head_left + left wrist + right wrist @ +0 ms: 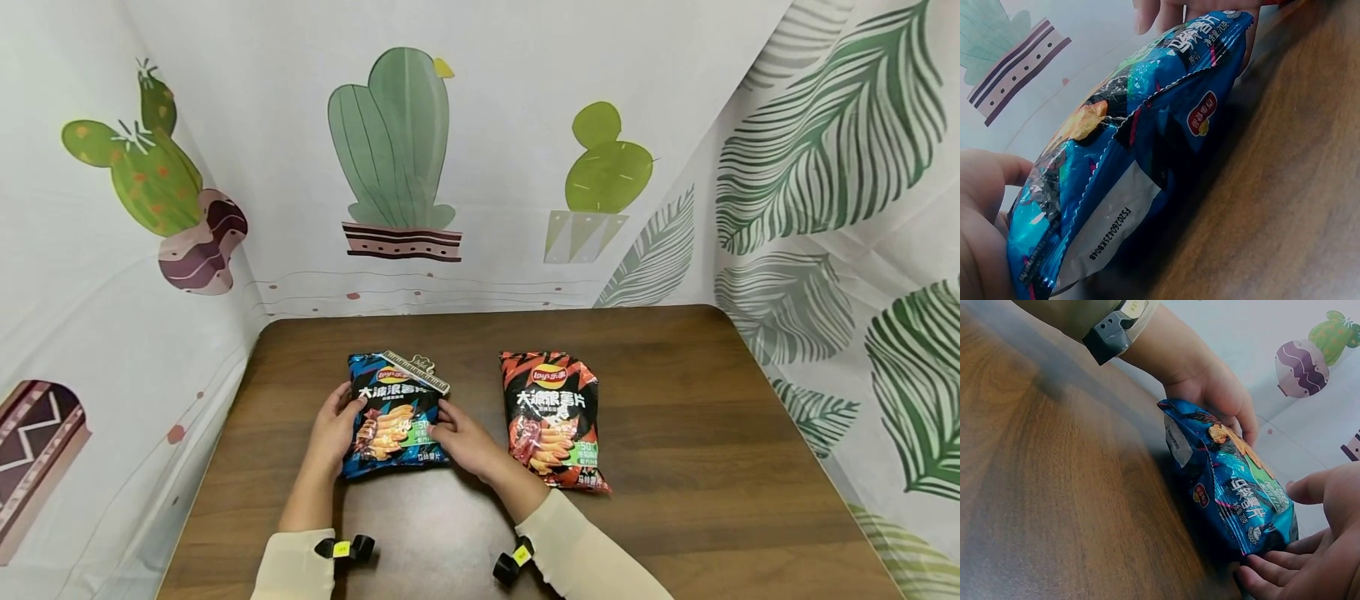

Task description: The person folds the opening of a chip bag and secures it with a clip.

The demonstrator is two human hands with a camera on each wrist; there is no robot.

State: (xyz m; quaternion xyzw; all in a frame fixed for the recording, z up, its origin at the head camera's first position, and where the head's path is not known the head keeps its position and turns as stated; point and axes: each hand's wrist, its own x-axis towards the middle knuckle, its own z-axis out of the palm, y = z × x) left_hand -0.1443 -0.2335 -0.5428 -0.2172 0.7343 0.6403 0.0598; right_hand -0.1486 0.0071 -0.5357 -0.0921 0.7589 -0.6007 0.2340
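Observation:
A blue bag of chips [393,454] lies near the table's left side, its printed front up. My left hand [335,427] holds its left edge, thumb over the front. At the right edge my right hand [467,442] grips it, thumb on top and fingers underneath, as the right wrist view shows. A clip [416,372] with a piano-key pattern sits slantwise across the bag's upper right corner. In the left wrist view the bag's bottom seam [1129,125] faces the camera. To the right of my right hand lies a red bag of chips [552,417], untouched.
The brown wooden table [690,467] extends right of the red bag and behind both bags. A white cloth [510,150] printed with cacti and leaves hangs at the back and sides. Each wrist wears a black camera mount [513,562].

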